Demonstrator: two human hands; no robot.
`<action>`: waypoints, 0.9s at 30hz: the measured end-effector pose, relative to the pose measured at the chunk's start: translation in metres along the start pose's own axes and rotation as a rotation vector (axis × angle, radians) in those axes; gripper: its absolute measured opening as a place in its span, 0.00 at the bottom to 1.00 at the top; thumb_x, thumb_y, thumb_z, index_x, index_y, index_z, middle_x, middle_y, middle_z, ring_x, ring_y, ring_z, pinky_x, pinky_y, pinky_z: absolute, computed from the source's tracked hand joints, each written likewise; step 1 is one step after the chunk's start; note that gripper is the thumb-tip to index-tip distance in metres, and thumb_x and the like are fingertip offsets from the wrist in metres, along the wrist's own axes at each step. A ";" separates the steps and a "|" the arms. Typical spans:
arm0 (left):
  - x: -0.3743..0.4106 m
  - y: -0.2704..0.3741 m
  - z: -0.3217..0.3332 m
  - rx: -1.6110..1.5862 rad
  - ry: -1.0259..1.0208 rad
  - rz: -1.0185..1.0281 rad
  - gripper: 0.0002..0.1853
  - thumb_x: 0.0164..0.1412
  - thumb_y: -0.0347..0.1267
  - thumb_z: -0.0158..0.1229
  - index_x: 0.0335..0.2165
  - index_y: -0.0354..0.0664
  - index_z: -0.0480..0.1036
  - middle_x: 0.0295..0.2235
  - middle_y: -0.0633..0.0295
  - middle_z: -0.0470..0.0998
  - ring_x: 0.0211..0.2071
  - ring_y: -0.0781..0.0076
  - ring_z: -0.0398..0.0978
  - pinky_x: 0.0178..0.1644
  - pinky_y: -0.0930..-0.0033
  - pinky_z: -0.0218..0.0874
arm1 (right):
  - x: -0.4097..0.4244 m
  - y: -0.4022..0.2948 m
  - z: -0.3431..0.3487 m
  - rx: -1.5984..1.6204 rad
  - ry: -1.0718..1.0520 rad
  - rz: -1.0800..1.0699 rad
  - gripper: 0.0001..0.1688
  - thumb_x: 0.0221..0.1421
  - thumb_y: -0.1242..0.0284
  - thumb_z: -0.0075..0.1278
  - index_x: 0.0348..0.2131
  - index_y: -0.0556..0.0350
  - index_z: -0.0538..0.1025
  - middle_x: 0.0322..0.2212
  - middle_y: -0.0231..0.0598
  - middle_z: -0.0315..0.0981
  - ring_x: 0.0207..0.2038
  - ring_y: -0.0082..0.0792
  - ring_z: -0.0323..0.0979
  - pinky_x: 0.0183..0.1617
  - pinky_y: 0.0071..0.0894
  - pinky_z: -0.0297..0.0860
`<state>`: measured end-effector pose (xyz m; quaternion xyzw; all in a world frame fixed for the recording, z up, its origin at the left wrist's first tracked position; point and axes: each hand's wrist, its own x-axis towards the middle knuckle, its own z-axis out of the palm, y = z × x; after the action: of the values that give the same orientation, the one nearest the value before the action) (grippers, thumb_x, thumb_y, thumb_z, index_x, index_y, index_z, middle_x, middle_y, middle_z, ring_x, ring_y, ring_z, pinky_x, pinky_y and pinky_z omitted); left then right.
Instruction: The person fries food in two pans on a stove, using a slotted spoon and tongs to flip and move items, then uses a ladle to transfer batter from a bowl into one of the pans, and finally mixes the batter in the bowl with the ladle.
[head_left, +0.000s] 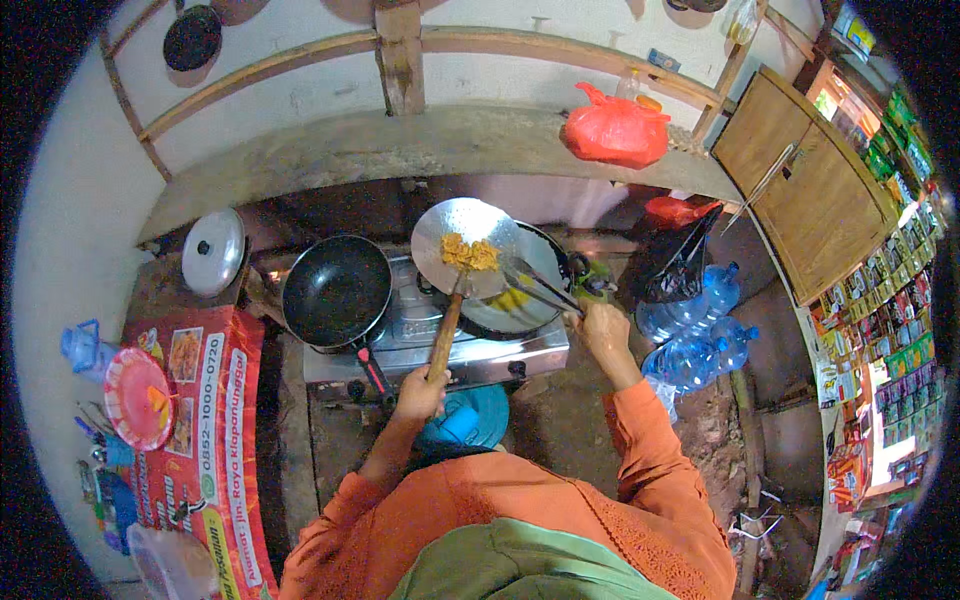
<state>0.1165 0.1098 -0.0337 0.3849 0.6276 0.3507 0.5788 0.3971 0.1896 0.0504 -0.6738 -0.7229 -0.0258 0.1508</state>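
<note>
My left hand (421, 393) grips the wooden handle (448, 330) of a round perforated metal skimmer (442, 217). Golden-brown fried pieces (470, 253) lie in the skimmer, which hangs partly over a pan (541, 304). Yellow food (511, 298) shows inside that pan, on the right side of the gas stove (480, 358). Metal tongs (551, 291) are held in my right hand (604, 334), their tips close to the skimmer's right edge. Whether the tips touch anything is hard to make out. On the stove's left side rests a black frying pan (337, 291) with nothing in it.
A silver pot lid (214, 253) lies to the left, above a red printed banner (225, 420) and a pink plate (139, 399). Blue-tinted plastic bottles (694, 352) stand at the right. Behind the stove, a red plastic bag (616, 133) sits on a ledge (450, 142).
</note>
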 end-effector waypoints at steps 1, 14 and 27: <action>-0.001 0.003 0.000 -0.025 -0.016 -0.011 0.11 0.51 0.35 0.51 0.29 0.38 0.66 0.12 0.67 0.62 0.08 0.77 0.58 0.11 0.75 0.52 | -0.002 0.005 -0.002 0.009 0.011 0.048 0.18 0.42 0.56 0.49 0.26 0.50 0.74 0.19 0.46 0.71 0.24 0.47 0.70 0.28 0.44 0.67; -0.016 0.023 -0.003 -0.029 -0.006 0.004 0.10 0.52 0.36 0.50 0.27 0.39 0.64 0.13 0.68 0.62 0.08 0.79 0.59 0.11 0.76 0.51 | -0.005 0.018 0.077 -0.047 -0.141 0.001 0.17 0.37 0.60 0.52 0.19 0.56 0.75 0.21 0.48 0.72 0.26 0.45 0.72 0.28 0.41 0.68; -0.017 0.016 -0.002 -0.061 -0.002 -0.040 0.11 0.52 0.36 0.50 0.29 0.38 0.65 0.12 0.68 0.62 0.08 0.78 0.59 0.10 0.76 0.51 | -0.026 0.015 -0.003 0.069 0.149 0.093 0.17 0.43 0.59 0.47 0.27 0.52 0.72 0.18 0.46 0.70 0.23 0.47 0.69 0.25 0.44 0.65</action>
<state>0.1158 0.1024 -0.0114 0.3547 0.6238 0.3576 0.5977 0.4133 0.1645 0.0444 -0.6971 -0.6783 -0.0438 0.2283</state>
